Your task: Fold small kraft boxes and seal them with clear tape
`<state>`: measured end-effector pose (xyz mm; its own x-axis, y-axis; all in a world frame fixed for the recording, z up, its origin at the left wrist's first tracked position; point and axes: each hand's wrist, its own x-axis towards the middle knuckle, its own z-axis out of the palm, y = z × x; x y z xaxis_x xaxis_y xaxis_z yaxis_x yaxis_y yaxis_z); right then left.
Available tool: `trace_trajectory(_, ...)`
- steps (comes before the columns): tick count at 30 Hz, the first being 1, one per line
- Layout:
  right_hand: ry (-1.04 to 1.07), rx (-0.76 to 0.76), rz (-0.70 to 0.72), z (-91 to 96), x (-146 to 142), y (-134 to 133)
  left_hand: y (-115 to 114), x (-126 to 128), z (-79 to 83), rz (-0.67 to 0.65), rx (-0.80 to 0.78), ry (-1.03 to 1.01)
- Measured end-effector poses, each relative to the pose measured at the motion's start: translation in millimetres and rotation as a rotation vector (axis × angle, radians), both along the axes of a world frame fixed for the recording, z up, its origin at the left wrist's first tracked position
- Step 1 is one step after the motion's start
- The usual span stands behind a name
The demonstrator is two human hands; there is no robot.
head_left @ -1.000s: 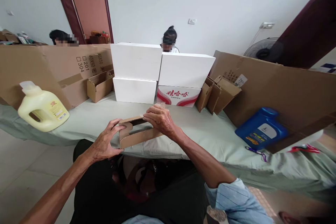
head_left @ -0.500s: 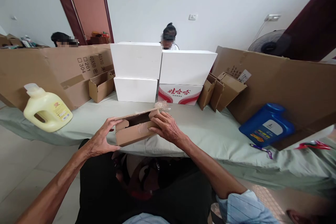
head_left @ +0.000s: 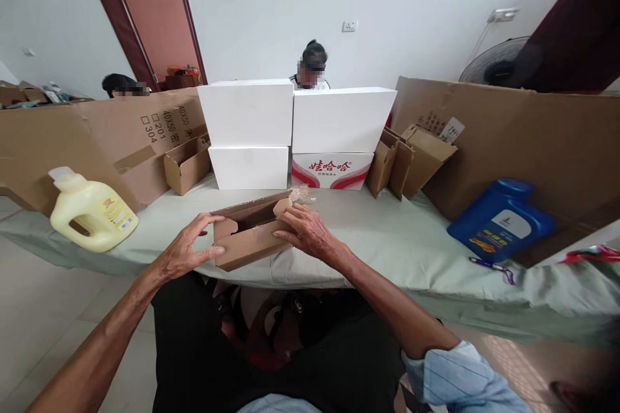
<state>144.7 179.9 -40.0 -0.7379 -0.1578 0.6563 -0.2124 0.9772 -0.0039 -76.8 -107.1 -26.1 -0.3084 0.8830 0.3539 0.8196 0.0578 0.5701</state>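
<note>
A small brown cardboard box (head_left: pixel 252 235) lies open-topped at the near edge of the cloth-covered table (head_left: pixel 387 239). My left hand (head_left: pixel 186 251) grips its left end, thumb on the front face and fingers curled over the end flap. My right hand (head_left: pixel 307 232) pinches the box's right end, fingers pressed on the folded flap. A bit of clear plastic film (head_left: pixel 301 193) shows just behind the right hand.
A yellow detergent jug (head_left: pixel 92 210) stands at the left, a blue jug (head_left: pixel 501 219) lies at the right. White boxes (head_left: pixel 295 132) are stacked at the back, with empty brown cartons (head_left: pixel 186 161) and flattened ones (head_left: pixel 407 158) beside them. Tall cardboard sheets (head_left: pixel 523 135) wall both sides. Two people sit behind.
The box has been turned and lifted slightly at its right end. My right hand slid from the box's top to its right end flap. My left hand kept its hold.
</note>
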Motion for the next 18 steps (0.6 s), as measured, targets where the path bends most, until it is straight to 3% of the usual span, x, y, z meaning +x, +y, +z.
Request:
trace_trajectory(4, -0.028, -0.026, 0.024, 1.8, -5, -2, 21, 11, 26.7, 0.036, 0.116, 0.216)
trace_trajectory(11, -0.085, -0.077, 0.048, 11.1, -5, -8, 78, 15, 63.6, -0.017, -0.065, 0.518)
trace_trajectory(14, -0.098, -0.137, 0.04, 16.7, 0, -7, 82, 3, 67.6, -0.068, -0.092, 0.497)
trace_trajectory(18, -0.166, -0.184, 0.093, 32.1, 7, -10, 69, -16, 68.8, -0.073, -0.246, 0.443)
